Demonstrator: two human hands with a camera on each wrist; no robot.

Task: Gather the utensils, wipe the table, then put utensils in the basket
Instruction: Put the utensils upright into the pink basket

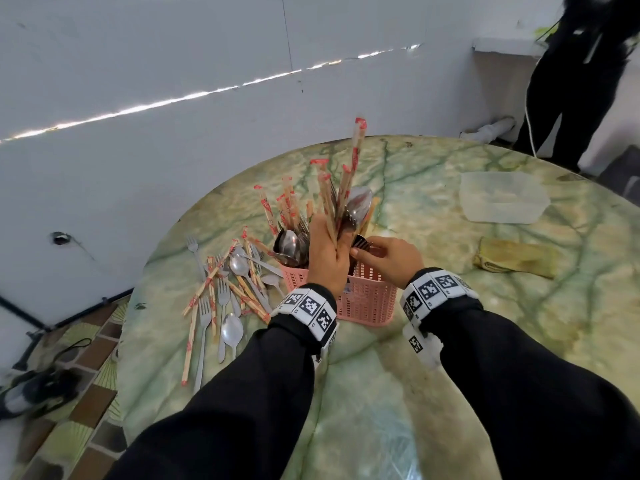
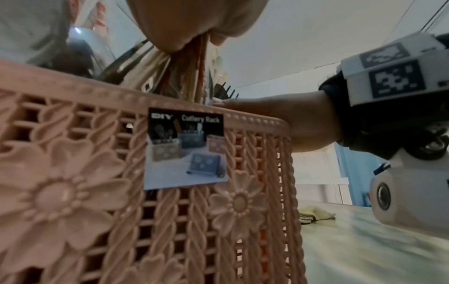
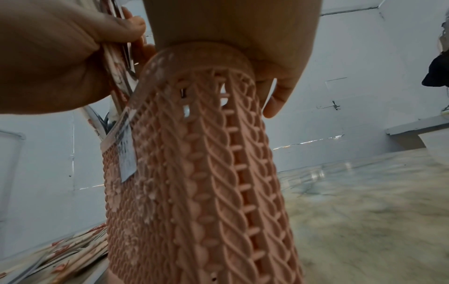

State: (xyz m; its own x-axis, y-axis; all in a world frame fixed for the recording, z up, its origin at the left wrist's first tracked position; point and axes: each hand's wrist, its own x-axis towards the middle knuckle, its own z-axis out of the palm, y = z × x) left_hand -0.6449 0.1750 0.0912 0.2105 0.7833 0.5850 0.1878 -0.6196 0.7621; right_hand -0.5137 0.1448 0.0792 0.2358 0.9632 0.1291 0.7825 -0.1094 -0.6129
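Observation:
A pink plastic basket stands on the green marbled table, with spoons and wrapped chopsticks standing in its left part. My left hand grips a bundle of wrapped chopsticks and spoons upright, its lower ends inside the basket. My right hand holds the basket's right rim, palm on the corner and fingers curled over the far side. Left of the basket lies a loose pile of forks, spoons and chopsticks.
A yellowish cloth lies to the right of the basket. A clear plastic container sits behind it. A person in black stands past the table's far right edge. The table's left edge runs close to the utensil pile.

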